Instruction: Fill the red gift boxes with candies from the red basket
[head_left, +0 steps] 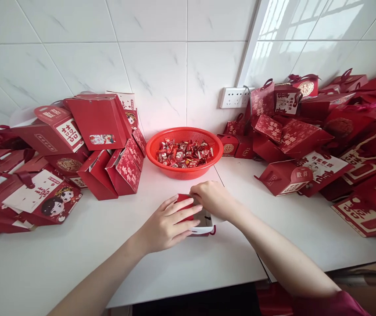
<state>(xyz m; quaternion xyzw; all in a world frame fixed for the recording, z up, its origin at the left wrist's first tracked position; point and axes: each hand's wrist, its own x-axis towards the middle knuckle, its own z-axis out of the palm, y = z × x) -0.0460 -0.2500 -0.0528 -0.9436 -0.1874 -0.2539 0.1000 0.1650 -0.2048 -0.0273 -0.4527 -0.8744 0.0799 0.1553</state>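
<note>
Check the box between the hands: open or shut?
Open: the box shows its pale inside beside the left hand, just below the right hand in the image. Contents: cannot tell.

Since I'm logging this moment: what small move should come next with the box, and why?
Probably ease the red panel outward a little, to widen the opening of the small box. The left hand spreads its fingers over that panel, the right hand is curled at the far edge, and only part of the pale inside shows.
</note>
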